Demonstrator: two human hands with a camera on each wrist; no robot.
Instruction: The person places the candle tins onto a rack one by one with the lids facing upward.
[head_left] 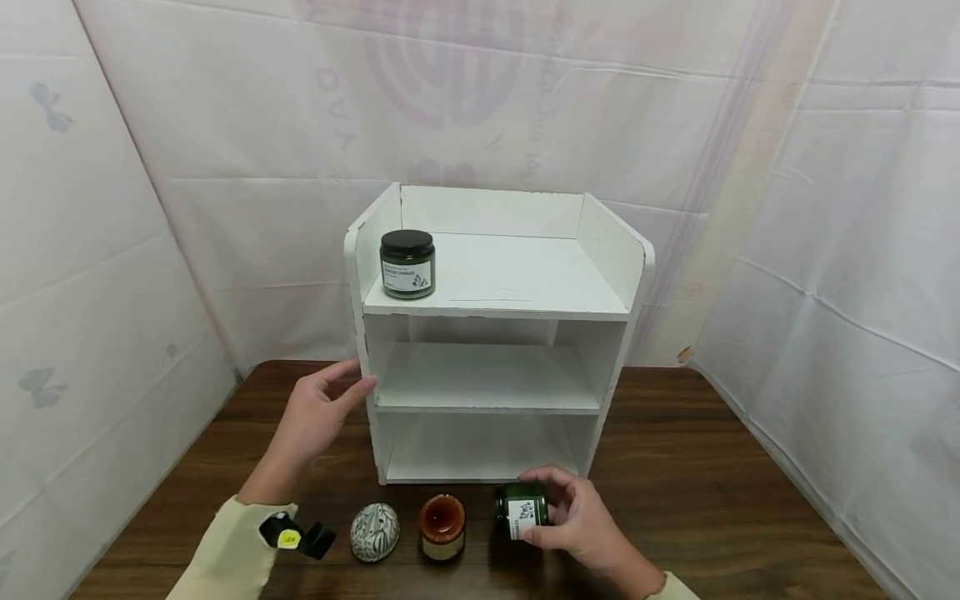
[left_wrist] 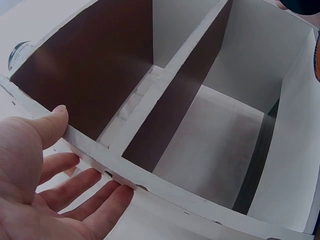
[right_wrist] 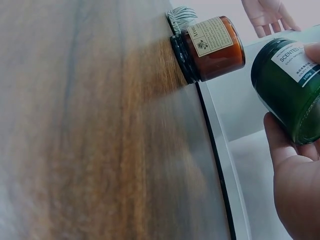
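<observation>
My right hand (head_left: 573,521) grips a green glass scented candle jar (head_left: 522,510), thumb at its white label. The jar is tilted above the tabletop, its dark end to the left in the head view. My left hand (head_left: 318,408) touches the left side panel of a white shelf unit (head_left: 495,377); in the left wrist view the thumb lies by the panel's front edge and the other fingers extend along its outer face. Left of the green jar, an amber candle jar (right_wrist: 215,47) stands upside down on its black lid. Beside that sits a rounded black-and-white leaf-patterned container (head_left: 375,532).
A dark-lidded scented candle jar (head_left: 408,264) stands at the left of the shelf unit's top. The unit has two lower levels and stands on a dark wooden table (head_left: 675,475). White printed sheeting (head_left: 255,125) hangs behind and at both sides.
</observation>
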